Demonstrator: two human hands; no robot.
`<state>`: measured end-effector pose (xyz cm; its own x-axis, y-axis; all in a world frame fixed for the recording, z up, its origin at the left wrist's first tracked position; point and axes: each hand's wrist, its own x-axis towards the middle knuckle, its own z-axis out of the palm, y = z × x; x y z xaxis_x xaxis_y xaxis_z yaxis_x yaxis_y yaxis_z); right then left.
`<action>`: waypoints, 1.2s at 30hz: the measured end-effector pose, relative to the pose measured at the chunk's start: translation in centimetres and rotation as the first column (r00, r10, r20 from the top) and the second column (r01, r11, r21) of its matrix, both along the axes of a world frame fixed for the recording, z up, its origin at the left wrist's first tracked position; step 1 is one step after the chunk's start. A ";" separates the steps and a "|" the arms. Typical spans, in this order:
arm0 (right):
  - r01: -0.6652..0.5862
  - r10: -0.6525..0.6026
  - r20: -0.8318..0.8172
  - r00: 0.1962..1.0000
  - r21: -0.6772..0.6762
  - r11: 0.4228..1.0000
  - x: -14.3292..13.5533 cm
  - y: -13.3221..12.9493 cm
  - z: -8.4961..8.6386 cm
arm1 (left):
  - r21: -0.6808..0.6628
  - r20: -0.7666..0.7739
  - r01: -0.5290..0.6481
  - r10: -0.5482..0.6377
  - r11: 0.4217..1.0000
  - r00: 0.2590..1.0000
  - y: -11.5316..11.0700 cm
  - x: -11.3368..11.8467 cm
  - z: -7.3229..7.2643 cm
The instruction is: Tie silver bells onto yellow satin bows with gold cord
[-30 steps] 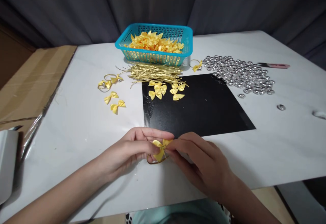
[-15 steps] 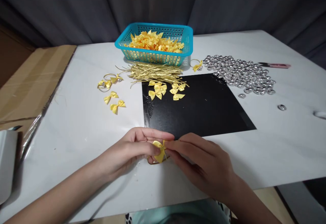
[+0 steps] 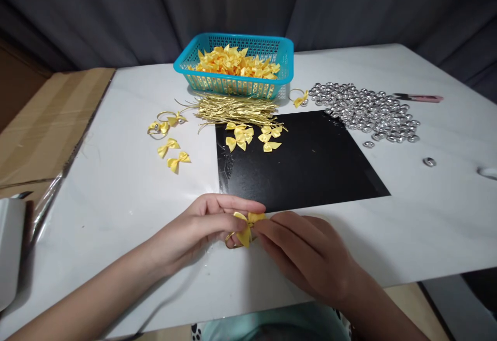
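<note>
A yellow ribbon bow [image 3: 244, 236] with a gold wire loop [image 3: 232, 242] below it is pinched between the thumb and fingers of my left hand [image 3: 213, 219]. My right hand [image 3: 306, 248] has its thumb and index fingertips closed at the knot of the same bow, on its right side. What the right fingertips grip there is too small to make out. Several loose bows [image 3: 239, 136] lie on the near side of a bundle of gold wires [image 3: 235, 109], at the back of a black mat [image 3: 310, 162].
A blue basket [image 3: 233, 78] of yellow bows stands at the back. Silver beads [image 3: 365, 108] are heaped at right, beside pink-handled pliers [image 3: 423, 98]. Finished-looking loops with bows [image 3: 159, 128] and two bows [image 3: 179, 161] lie at left, near cardboard [image 3: 50, 123].
My right fingers have shifted slightly down and to the right at the knot. More of the bow's right wing now shows.
</note>
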<state>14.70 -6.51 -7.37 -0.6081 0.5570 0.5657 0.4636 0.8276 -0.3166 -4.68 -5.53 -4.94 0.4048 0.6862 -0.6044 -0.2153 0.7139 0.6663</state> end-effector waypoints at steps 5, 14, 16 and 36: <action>0.007 -0.009 -0.034 0.999 -0.046 0.999 -0.1 -0.1 0.0 | 0.032 -0.025 0.011 -0.011 0.999 1.000 -0.1 -0.2 -0.3; 0.066 -0.077 -0.095 0.993 -0.116 0.991 -0.2 -0.4 -0.5 | 0.081 -0.059 0.009 -0.004 0.997 0.998 -0.1 0.3 0.2; 0.072 -0.086 -0.103 0.991 -0.129 0.989 -0.2 -0.5 -0.6 | 0.082 -0.065 0.011 -0.006 0.997 0.998 0.0 0.4 0.3; 0.045 -0.071 -0.128 0.989 -0.193 0.980 -0.4 -0.4 -0.8 | 0.154 -0.057 0.041 -0.032 0.987 0.998 -0.4 0.1 -0.4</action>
<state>14.35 -6.90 -8.13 -0.4975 0.6936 0.5210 0.4519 0.7199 -0.5268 -4.62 -5.91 -5.34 0.4007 0.7587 -0.5137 -0.1512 0.6077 0.7796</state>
